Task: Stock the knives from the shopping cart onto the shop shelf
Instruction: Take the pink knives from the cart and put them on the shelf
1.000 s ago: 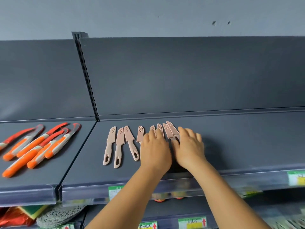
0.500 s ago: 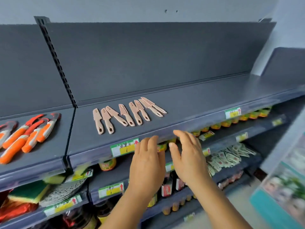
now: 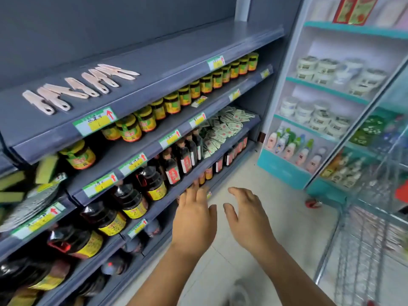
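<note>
Left hand (image 3: pixel 194 219): held out low in front of the dark grey shelving, fingers straight and slightly spread, holding nothing; fingertips overlap the edge of a lower shelf in the picture, contact cannot be told
Right hand (image 3: pixel 249 219): just beside the left one, apart from it, palm down over the floor, fingers relaxed and spread, thumb out, holding nothing
Knives (image 3: pixel 81 89): a row of pale pink knives lying flat on the top shelf, side by side, handles toward the front edge, blades toward the back panel; the picture is blurred, so an exact count is unsure
Top shelf (image 3: pixel 176 58): dark grey, bare to the right of the knives, with price labels (image 3: pixel 95 121) along its front strip
Shelf below: a line of jars (image 3: pixel 172 103) with yellow and green labels
Lower shelves: dark sauce bottles (image 3: pixel 152 183) with red and yellow labels, and a heap of small sachets (image 3: pixel 223 127)
Far left: sponges (image 3: pixel 46 165), yellow and green, partly cut off
Shopping cart (image 3: pixel 371 228): wire basket at the right edge, well apart from both hands; its contents are too blurred to tell
Background right: a white and teal rack (image 3: pixel 326 89) with white tubs and bottles
Floor (image 3: pixel 271 195): pale tiles
</note>
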### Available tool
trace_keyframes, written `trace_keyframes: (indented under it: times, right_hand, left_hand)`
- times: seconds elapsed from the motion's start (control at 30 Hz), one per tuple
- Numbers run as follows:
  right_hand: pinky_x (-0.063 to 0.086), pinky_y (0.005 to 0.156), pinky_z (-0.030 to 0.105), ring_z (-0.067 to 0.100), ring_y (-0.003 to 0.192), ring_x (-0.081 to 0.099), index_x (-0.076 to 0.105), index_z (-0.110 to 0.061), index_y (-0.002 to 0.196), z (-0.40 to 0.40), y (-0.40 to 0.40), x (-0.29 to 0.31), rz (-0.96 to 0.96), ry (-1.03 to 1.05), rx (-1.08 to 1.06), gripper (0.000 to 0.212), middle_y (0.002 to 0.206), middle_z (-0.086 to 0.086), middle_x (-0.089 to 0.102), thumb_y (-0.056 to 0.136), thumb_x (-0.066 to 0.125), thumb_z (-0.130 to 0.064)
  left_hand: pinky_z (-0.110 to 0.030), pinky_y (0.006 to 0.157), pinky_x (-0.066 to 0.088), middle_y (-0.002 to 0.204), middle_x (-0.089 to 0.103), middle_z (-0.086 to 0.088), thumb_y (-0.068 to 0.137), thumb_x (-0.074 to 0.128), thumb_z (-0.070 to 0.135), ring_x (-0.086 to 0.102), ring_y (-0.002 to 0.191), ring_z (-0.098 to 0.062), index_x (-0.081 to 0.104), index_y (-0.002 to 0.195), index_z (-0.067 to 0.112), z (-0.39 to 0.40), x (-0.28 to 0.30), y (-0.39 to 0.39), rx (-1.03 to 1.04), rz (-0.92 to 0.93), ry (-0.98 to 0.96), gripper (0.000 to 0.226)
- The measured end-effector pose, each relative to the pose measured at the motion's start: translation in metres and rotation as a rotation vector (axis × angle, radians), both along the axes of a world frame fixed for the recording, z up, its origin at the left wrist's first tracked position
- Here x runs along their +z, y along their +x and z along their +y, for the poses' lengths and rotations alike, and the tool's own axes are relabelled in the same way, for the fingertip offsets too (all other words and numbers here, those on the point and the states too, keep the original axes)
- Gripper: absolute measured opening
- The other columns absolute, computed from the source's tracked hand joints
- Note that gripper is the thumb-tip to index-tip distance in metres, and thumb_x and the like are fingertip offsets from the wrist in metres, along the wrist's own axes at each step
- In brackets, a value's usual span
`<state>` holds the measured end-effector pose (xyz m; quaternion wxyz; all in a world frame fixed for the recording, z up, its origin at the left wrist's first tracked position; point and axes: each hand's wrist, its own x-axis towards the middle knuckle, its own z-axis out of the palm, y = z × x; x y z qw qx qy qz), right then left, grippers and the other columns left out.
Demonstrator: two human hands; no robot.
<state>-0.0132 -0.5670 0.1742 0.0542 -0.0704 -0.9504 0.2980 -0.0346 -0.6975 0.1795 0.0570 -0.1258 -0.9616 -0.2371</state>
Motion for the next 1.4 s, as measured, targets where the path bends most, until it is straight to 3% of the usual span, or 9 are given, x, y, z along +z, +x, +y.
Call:
trace_keyframes:
  times: [0.23,0.6,0.67,0.77,0.83,0.93,1.17,1.4]
  right_hand:
    - [0.033,0.103,0.029,0.020,0.122,0.045,0.048,-0.017,0.134,0.063,0.083,-0.034,-0.140,-0.036,-0.166,0.040,0.134,0.000,0.051,0.095,0.048,-0.026]
    - [0.029,0.106,0.027,0.018,0.128,0.039,0.046,-0.018,0.135,0.219,0.209,-0.061,-0.246,-0.077,-0.313,0.039,0.138,-0.001,0.046,0.097,0.046,-0.027]
    - [0.029,0.106,0.028,0.020,0.126,0.041,0.048,-0.016,0.134,0.250,0.229,-0.064,-0.256,-0.092,-0.330,0.039,0.136,0.001,0.047,0.096,0.048,-0.025]
    - [0.030,0.105,0.030,0.022,0.123,0.043,0.048,-0.015,0.134,0.292,0.256,-0.067,-0.287,-0.091,-0.356,0.040,0.135,0.003,0.048,0.095,0.048,-0.025]
    - [0.030,0.104,0.030,0.022,0.122,0.043,0.047,-0.015,0.134,0.316,0.271,-0.070,-0.298,-0.083,-0.375,0.039,0.134,0.003,0.048,0.096,0.047,-0.026]
    - [0.031,0.103,0.029,0.021,0.122,0.043,0.047,-0.017,0.134,0.345,0.286,-0.078,-0.332,-0.082,-0.412,0.039,0.135,0.002,0.047,0.096,0.046,-0.027]
    - [0.032,0.103,0.029,0.022,0.124,0.040,0.044,-0.017,0.137,0.392,0.286,-0.095,-0.409,-0.110,-0.531,0.041,0.138,0.003,0.044,0.098,0.044,-0.029]
    - [0.033,0.103,0.031,0.022,0.125,0.040,0.044,-0.013,0.136,0.430,0.244,-0.099,-0.367,-0.100,-0.638,0.042,0.137,0.005,0.046,0.097,0.045,-0.027]
  left_hand:
    - [-0.024,0.109,0.021,0.144,0.035,0.002,0.098,0.040,0.031,0.029,0.133,-0.017,0.031,0.144,0.020,0.070,-0.031,0.064,-0.199,-0.191,-0.065,0.048]
    - [-0.022,0.108,0.024,0.145,0.032,0.003,0.100,0.036,0.032,0.031,0.131,-0.015,0.022,0.147,0.020,0.229,-0.061,0.174,-0.378,-0.294,-0.201,0.050]
    - [-0.024,0.103,0.032,0.138,0.040,0.001,0.097,0.043,0.032,0.039,0.126,-0.018,0.030,0.144,0.018,0.259,-0.067,0.197,-0.412,-0.335,-0.230,0.051]
    - [-0.022,0.080,0.047,0.106,0.061,0.001,0.075,0.074,0.031,0.062,0.094,-0.017,0.059,0.120,0.014,0.304,-0.070,0.223,-0.486,-0.286,-0.224,0.050]
    - [-0.021,0.088,0.039,0.119,0.055,0.001,0.088,0.061,0.030,0.053,0.107,-0.016,0.048,0.130,0.016,0.332,-0.065,0.235,-0.503,-0.352,-0.251,0.046]
    - [-0.025,0.100,0.031,0.138,0.040,0.001,0.099,0.040,0.029,0.036,0.125,-0.018,0.029,0.143,0.020,0.367,-0.073,0.242,-0.519,-0.396,-0.208,0.047]
    - [-0.033,0.100,0.039,0.138,0.040,-0.002,0.098,0.041,0.029,0.035,0.126,-0.019,0.029,0.142,0.020,0.427,-0.092,0.226,-0.598,-0.452,-0.267,0.047]
    - [-0.035,0.099,0.039,0.138,0.040,-0.006,0.098,0.042,0.028,0.037,0.126,-0.023,0.032,0.142,0.018,0.472,-0.103,0.177,-0.623,-0.477,-0.260,0.047]
